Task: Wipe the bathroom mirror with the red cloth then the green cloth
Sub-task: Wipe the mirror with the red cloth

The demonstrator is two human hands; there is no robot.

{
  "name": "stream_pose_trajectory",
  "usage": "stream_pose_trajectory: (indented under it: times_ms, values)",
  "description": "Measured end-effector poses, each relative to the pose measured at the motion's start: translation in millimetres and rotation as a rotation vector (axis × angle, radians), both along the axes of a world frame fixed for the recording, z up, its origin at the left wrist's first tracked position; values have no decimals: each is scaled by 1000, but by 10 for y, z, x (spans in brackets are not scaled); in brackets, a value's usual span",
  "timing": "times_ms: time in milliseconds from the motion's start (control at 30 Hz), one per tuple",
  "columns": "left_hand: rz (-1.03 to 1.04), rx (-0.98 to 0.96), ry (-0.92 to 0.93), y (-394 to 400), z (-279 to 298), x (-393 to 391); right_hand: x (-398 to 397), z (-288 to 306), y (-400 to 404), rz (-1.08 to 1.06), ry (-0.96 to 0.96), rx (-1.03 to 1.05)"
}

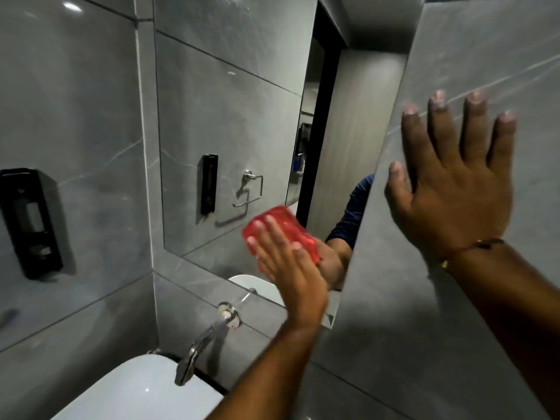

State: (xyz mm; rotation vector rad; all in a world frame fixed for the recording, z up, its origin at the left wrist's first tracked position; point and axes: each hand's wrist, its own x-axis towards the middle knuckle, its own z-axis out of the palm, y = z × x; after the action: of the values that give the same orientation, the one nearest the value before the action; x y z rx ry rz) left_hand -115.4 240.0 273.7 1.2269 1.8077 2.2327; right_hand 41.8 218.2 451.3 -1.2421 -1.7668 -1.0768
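Note:
The bathroom mirror (230,122) fills the wall ahead, its lower right corner close to the grey tiled side wall. My left hand (288,262) lies flat against the glass near that corner and presses the red cloth (283,227) onto it; the cloth shows above and to the right of my fingers. My right hand (454,180) rests flat on the grey side wall with its fingers spread and holds nothing. A thread bracelet sits on that wrist. The reflection shows an arm in a dark blue sleeve. No green cloth is in view.
A chrome wall tap (206,341) sticks out below the mirror over a white basin (136,389). A black soap dispenser (27,222) hangs on the left wall. The mirror reflects a towel ring and a dark doorway.

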Motion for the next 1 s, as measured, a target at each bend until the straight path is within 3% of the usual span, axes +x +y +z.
stream_pose_trajectory:
  times_ms: [100, 167, 300, 400, 467, 733, 933, 1000]
  values:
    - [-11, 60, 443, -191, -168, 649, 59, -17, -8, 12, -30, -12]
    - [-52, 86, 786, -204, -403, 581, 124, -17, -14, 14, -68, -18]
    - [-83, 190, 1475, -71, -765, -385, 191, -90, -17, 26, -79, -10]
    - [-40, 210, 1632, 94, -840, -1259, 156, -170, -28, 27, -44, -12]
    - [24, 124, 1478, 208, -851, -1776, 99, -218, -1, 28, -11, 10]
    - [88, -125, 495, 632, -765, -3293, 106, -347, 321, 44, 33, 105]
    - [121, -173, -458, 693, -741, -2671, 90, -340, 360, 17, 44, 58]
    - [96, -176, -597, 616, -729, -2299, 57, -369, 279, 26, 48, 91]
